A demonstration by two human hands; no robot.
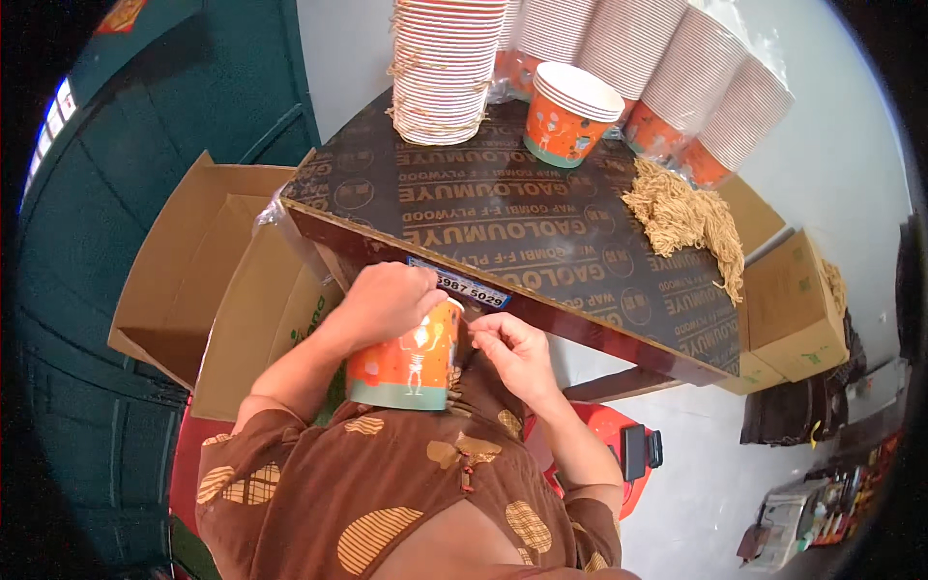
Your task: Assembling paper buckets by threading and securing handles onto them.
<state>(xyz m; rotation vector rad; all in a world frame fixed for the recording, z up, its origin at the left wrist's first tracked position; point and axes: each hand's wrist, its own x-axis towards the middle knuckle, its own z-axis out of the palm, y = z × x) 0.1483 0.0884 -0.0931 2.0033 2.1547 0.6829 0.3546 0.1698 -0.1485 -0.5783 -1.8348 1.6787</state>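
An orange paper bucket (411, 360) with a green base band and a white skeleton figure is held upright against my brown patterned top, below the table's front edge. My left hand (391, 302) is closed over its upper rim, the fingertips partly hidden. At the bucket's right side my right hand (514, 356) makes a pinch with thumb and forefinger; whatever lies between them is too small to make out. On the table stand a short nested stack of the same orange buckets (561, 126) and a tall stack of buckets (445, 82) with tan cord loops at their sides.
The dark plywood table (464, 208) fills the space ahead. A heap of tan cords (677, 213) hangs over its right side. Several plastic-wrapped bucket stacks (706, 68) line the wall. Open cardboard boxes (184, 261) stand left, another carton (797, 300) right. A red stool (604, 435) is near my right arm.
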